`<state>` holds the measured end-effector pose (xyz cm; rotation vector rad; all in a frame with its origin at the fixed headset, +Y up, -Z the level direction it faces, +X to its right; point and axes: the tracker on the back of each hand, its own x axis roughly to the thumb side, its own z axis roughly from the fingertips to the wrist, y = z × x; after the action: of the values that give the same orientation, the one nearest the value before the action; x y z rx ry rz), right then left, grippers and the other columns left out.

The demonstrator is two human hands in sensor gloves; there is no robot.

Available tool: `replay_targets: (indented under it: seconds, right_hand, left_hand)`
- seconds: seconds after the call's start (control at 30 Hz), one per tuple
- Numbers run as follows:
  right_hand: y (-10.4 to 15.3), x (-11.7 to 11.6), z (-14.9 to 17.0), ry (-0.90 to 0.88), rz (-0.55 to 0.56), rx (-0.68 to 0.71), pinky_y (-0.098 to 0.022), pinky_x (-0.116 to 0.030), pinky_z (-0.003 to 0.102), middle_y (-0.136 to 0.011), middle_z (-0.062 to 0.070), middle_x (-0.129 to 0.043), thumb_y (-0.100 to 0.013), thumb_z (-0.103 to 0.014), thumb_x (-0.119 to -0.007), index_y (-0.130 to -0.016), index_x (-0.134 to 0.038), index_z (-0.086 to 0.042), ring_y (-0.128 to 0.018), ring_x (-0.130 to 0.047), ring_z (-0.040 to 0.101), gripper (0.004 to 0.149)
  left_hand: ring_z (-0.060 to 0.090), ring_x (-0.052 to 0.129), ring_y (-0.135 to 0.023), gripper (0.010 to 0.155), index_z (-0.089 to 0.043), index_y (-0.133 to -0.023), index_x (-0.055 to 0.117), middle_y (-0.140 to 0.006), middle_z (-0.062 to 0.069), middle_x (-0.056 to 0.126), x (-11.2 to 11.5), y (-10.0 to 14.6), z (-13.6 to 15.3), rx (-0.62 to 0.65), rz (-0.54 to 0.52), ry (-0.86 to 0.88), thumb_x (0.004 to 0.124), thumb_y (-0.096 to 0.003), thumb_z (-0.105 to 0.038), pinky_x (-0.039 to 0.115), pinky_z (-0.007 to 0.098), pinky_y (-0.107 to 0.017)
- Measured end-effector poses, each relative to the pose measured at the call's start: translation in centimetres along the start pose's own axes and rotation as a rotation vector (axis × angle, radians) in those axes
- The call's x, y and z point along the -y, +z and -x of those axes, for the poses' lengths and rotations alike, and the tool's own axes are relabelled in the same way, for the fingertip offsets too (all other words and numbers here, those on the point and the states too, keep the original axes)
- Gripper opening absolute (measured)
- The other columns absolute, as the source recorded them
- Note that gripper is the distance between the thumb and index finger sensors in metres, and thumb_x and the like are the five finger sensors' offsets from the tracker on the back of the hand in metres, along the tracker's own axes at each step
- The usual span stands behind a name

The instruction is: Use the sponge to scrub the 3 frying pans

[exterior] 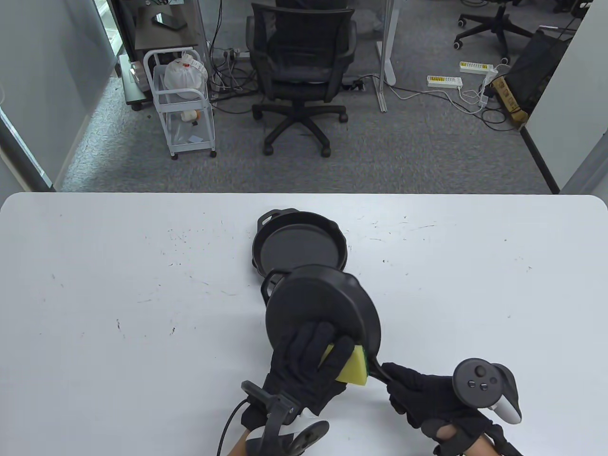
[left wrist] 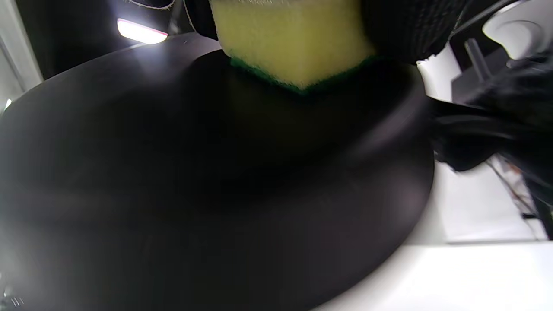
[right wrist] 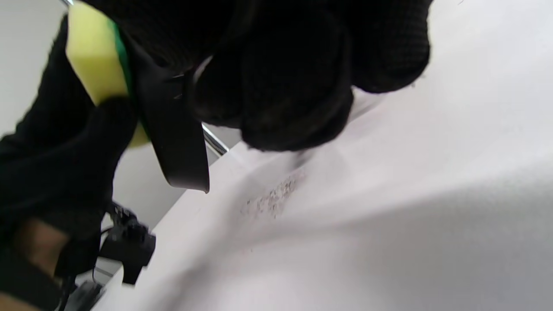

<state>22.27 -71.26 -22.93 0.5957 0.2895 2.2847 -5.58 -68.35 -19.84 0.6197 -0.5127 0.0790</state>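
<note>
Your right hand grips the upturned matte-black pan by its handle; your left hand, at 6 o'clock, presses the yellow-green sponge on it.

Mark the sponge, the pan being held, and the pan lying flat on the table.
sponge point(exterior: 354, 366), table view, yellow side.
held pan point(exterior: 313, 308), table view, its underside.
flat pan point(exterior: 299, 247), table view, inner floor.
</note>
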Motion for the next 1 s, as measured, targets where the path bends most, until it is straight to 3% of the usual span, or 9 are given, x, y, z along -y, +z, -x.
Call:
replay_targets:
  seconds: [0.2, 0.4, 0.53, 0.73, 0.9, 1.0]
  right_hand:
    - [-0.3, -0.7, -0.6, 0.052, -0.099, 0.064, -0.025, -0.092, 0.046, -0.041, 0.003, -0.114, -0.040, -0.040, -0.089, -0.085, -0.091, -0.016, -0.005, -0.108, 0.020, 0.051]
    - [0.0, 0.0, -0.1, 0.041, -0.050, 0.037, -0.025, -0.092, 0.046, -0.042, 0.003, -0.114, -0.040, -0.039, -0.089, -0.085, -0.091, -0.015, -0.005, -0.108, 0.020, 0.051]
    - [0.3, 0.8, 0.6, -0.016, 0.010, 0.006, -0.025, -0.092, 0.046, -0.042, 0.003, -0.114, -0.040, -0.040, -0.089, -0.085, -0.091, -0.015, -0.005, -0.108, 0.019, 0.051]
    - [0.2, 1.3, 1.6, -0.224, 0.106, -0.052, -0.026, -0.091, 0.046, -0.044, 0.003, -0.113, -0.041, -0.040, -0.088, -0.086, -0.090, -0.017, -0.008, -0.108, 0.020, 0.051]
    - [-1.5, 2.4, 1.3, -0.296, 0.203, -0.090, -0.032, -0.089, 0.048, -0.050, 0.004, -0.110, -0.042, -0.043, -0.086, -0.089, -0.088, -0.021, -0.015, -0.108, 0.021, 0.052]
    - [-3.3, 3.0, -0.3, -0.235, 0.287, -0.130, -0.035, -0.087, 0.048, -0.053, 0.003, -0.108, -0.043, -0.044, -0.084, -0.091, -0.085, -0.023, -0.018, -0.106, 0.021, 0.052]
  left_hand:
    - [0.040, 0.058, -0.110, 0.079, -0.029, -0.120, 0.040, -0.124, 0.012, 0.047, -1.0, 0.0, 5.0, -0.276, -0.021, -0.021, 0.069, -0.0497, -0.053, 0.048, 0.065, -0.079]
    - [0.039, 0.069, -0.105, 0.080, -0.026, -0.120, 0.039, -0.121, 0.013, 0.057, 0.7, 0.9, 8.4, -0.430, 0.090, 0.010, 0.070, -0.0503, -0.052, 0.054, 0.065, -0.077]
    - [0.037, 0.077, -0.100, 0.083, -0.021, -0.119, 0.042, -0.117, 0.013, 0.065, 1.8, 1.0, 8.5, -0.435, 0.152, 0.030, 0.073, -0.0488, -0.053, 0.058, 0.065, -0.076]
    - [0.036, 0.082, -0.097, 0.084, -0.020, -0.118, 0.047, -0.114, 0.012, 0.071, 2.1, 0.8, 7.0, -0.361, 0.164, 0.016, 0.077, -0.0470, -0.054, 0.061, 0.064, -0.075]
    - [0.036, 0.081, -0.098, 0.084, -0.020, -0.118, 0.046, -0.115, 0.011, 0.070, 2.4, 0.8, 6.2, -0.321, 0.180, 0.022, 0.076, -0.0471, -0.054, 0.061, 0.064, -0.075]
    - [0.036, 0.081, -0.098, 0.084, -0.021, -0.118, 0.046, -0.115, 0.011, 0.070, 2.2, 0.9, 6.3, -0.327, 0.182, 0.028, 0.076, -0.0474, -0.054, 0.060, 0.064, -0.075]
